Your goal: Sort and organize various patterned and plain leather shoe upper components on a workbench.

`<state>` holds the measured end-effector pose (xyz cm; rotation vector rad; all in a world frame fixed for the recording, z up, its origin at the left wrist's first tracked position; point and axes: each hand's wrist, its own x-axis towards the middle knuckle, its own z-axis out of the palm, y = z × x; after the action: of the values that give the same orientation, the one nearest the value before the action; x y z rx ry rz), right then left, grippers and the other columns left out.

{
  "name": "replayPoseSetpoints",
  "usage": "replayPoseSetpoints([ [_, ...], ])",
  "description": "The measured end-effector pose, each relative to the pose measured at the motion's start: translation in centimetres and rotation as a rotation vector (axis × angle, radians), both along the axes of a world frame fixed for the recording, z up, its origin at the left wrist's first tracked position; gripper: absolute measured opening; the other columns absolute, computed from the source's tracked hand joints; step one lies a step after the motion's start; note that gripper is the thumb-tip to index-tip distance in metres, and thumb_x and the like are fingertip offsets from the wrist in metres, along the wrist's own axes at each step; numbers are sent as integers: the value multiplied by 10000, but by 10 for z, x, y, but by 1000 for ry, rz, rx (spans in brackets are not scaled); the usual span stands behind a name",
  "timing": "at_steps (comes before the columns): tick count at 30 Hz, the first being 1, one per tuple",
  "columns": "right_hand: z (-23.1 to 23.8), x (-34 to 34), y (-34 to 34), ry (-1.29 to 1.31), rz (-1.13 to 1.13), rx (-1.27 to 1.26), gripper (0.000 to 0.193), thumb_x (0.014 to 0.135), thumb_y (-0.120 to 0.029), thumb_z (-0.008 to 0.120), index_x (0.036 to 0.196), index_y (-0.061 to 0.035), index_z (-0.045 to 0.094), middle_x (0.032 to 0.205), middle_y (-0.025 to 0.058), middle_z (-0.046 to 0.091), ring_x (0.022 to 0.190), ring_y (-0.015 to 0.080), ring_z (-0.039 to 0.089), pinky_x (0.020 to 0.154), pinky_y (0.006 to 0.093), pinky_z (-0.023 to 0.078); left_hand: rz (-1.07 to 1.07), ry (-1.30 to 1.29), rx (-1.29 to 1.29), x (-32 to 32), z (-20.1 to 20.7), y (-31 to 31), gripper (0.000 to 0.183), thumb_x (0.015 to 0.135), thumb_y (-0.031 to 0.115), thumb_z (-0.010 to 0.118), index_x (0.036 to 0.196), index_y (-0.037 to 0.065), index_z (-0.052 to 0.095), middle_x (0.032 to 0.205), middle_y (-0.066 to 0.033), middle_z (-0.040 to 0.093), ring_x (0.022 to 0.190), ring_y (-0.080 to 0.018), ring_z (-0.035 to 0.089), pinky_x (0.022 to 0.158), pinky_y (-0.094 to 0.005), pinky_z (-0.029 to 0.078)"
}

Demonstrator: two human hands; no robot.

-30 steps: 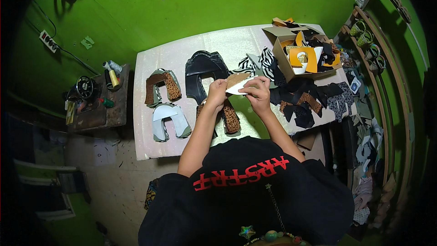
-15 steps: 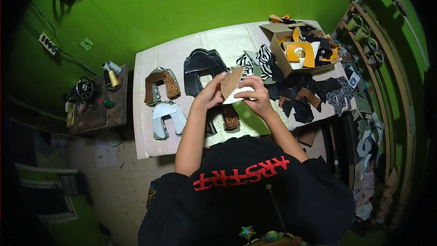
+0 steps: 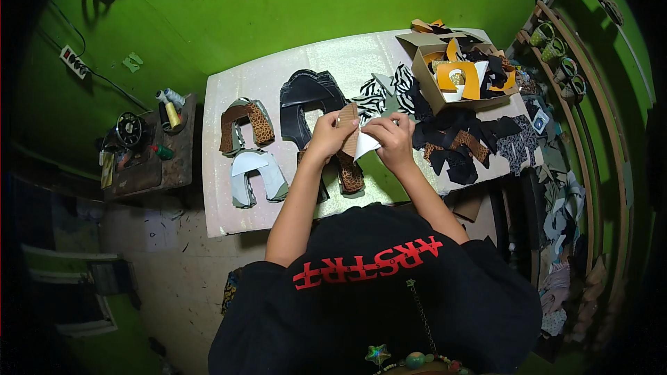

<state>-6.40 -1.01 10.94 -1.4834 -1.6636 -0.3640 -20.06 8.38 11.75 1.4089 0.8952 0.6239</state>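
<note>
Above the middle of the table, my left hand (image 3: 325,140) grips a brown piece of textured, ribbed-looking material (image 3: 347,118) by its side. Against it lies a white sheet-like layer (image 3: 365,144), which my right hand (image 3: 393,140) pinches along its edge. Whether the two layers are joined cannot be seen. Just left of my hands lies a stack of black U-shaped pieces (image 3: 295,94). Beneath my wrists, a leopard-print piece (image 3: 351,177) is partly covered. Farther left are a brown and leopard U-shaped stack (image 3: 261,126) and a white U-shaped one (image 3: 251,162).
An open cardboard box (image 3: 432,94) of offcuts stands at the table's back right. Black scraps (image 3: 458,163) and zebra-print pieces (image 3: 404,85) lie near it. A sewing machine (image 3: 129,132) and thread cones (image 3: 172,114) are at left; wooden racks (image 3: 577,97) line the right wall.
The brown piece has turned and looks narrower. My right fingers have bunched together at the white layer, which now angles away from the brown one.
</note>
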Motion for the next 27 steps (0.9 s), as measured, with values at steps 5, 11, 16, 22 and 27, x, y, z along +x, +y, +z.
replayPoseSetpoints([
  [5, 0, 1, -5, -29, -60, -59, 267, 539, -26, 616, 758, -172, 659, 751, -45, 561, 853, 215, 452, 779, 359, 257, 89, -20, 59, 2, -3, 1, 192, 802, 164, 629, 878, -11, 605, 744, -31, 604, 625, -64, 534, 546, -224, 439],
  [11, -4, 4, -5, -41, -29, 11, 247, 521, -41, 617, 731, -164, 655, 710, -37, 538, 863, 217, 457, 790, 378, 246, 126, -44, 160, 4, 0, 0, 169, 820, 146, 606, 859, -19, 597, 752, -47, 614, 640, -70, 546, 557, -222, 438],
  [16, -2, 6, -6, -31, -20, 33, 242, 526, -24, 611, 726, -158, 638, 710, -48, 523, 865, 188, 468, 795, 383, 233, 205, -115, 62, 10, 5, -2, 158, 835, 108, 574, 889, -40, 569, 792, -83, 631, 693, -111, 597, 601, -235, 472],
  [22, -6, 6, -5, -27, -46, 64, 206, 536, -30, 628, 695, -162, 631, 707, -45, 523, 857, 182, 486, 803, 386, 234, 256, -84, 190, 9, -15, 14, 170, 846, 109, 556, 915, -46, 543, 815, -113, 634, 698, -136, 608, 612, -255, 492],
  [27, -12, 9, -7, -9, -72, 59, 196, 534, -29, 633, 684, -155, 624, 707, -34, 520, 868, 187, 485, 806, 383, 235, 366, -180, 146, 0, -6, 27, 134, 836, 84, 547, 864, -46, 558, 790, -124, 649, 689, -142, 608, 616, -261, 474],
])
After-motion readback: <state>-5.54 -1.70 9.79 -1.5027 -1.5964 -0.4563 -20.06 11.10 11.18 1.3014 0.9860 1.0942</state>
